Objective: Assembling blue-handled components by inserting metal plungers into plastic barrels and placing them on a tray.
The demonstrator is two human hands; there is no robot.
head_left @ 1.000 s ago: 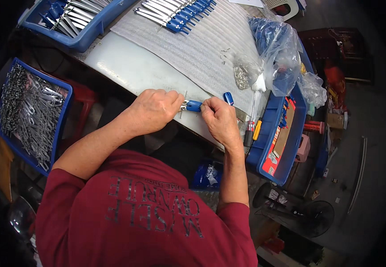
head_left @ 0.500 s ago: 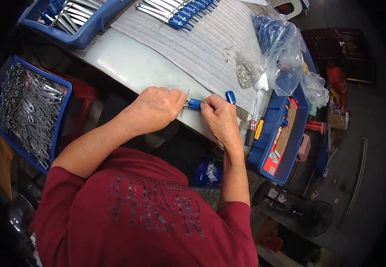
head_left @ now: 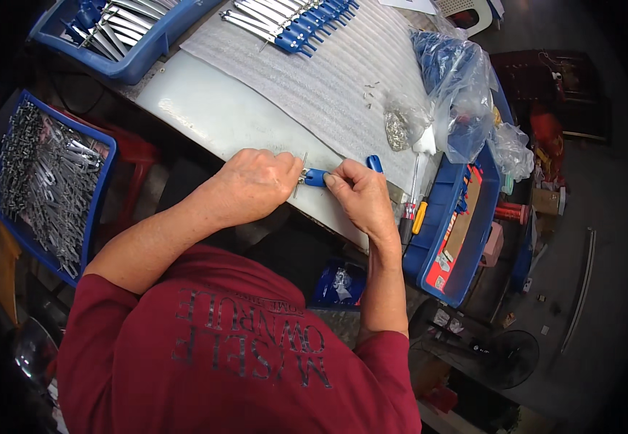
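Near the front edge of the white worktable, my right hand [head_left: 365, 197] pinches a small blue plastic piece [head_left: 315, 177] between thumb and fingers. Just left of it my left hand [head_left: 260, 181] is closed, its fingers curled under. Between the hands a metal end with a thin cross pin [head_left: 302, 176] meets the blue piece. The rest of that metal part, if it runs into my left fist, is hidden. Another blue piece [head_left: 375, 163] shows just beyond my right hand; I cannot tell whether it is separate.
Blue-handled metal parts [head_left: 292, 29] lie in a row on the foam sheet [head_left: 256, 69]. Right of it are a bag of small pins [head_left: 399, 129], screwdrivers [head_left: 419, 217] and a blue bin [head_left: 459, 293]. Crates of metal parts [head_left: 57, 188] and blue-and-silver pieces [head_left: 122, 69] stand left.
Both hands keep their hold at nearly the same place. The view has shifted slightly, and the blue piece appears a little lower in it.
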